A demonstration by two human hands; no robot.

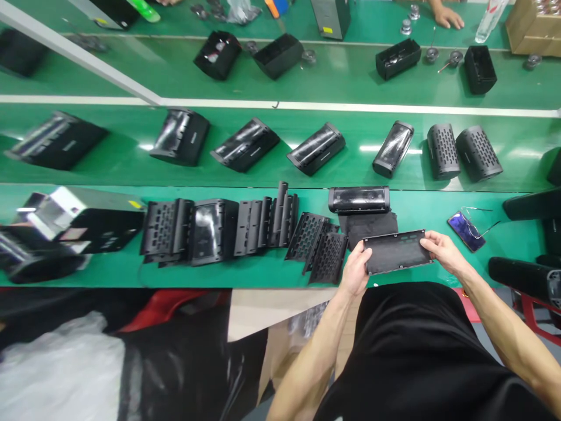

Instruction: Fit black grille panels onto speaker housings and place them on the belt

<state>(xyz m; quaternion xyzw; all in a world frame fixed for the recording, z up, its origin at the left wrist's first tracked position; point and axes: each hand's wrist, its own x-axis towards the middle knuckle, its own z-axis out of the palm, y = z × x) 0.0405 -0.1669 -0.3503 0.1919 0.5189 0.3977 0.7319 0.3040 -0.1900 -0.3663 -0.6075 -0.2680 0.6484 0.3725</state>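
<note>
Between both hands I hold a thin black rectangular panel (397, 255), its hollow side facing up, over the table's front edge. My left hand (357, 269) pinches its left end with the thumb on top. At the upper right corner, my right hand (440, 248) grips the panel between thumb and fingers. Just behind the panel lies a flat black piece (372, 224), partly covered. Beyond that is a black speaker housing (359, 199) with a mesh front. Left of my left hand, several perforated black grille panels (329, 257) lean on one another.
A row of black speaker housings (318, 148) stands on the green belt behind. Stacked black panels (169, 231) and a box (99, 216) are to the left. Glasses lie over a phone (467, 231) at right. Another person's hand (449, 16) rests on the far bench.
</note>
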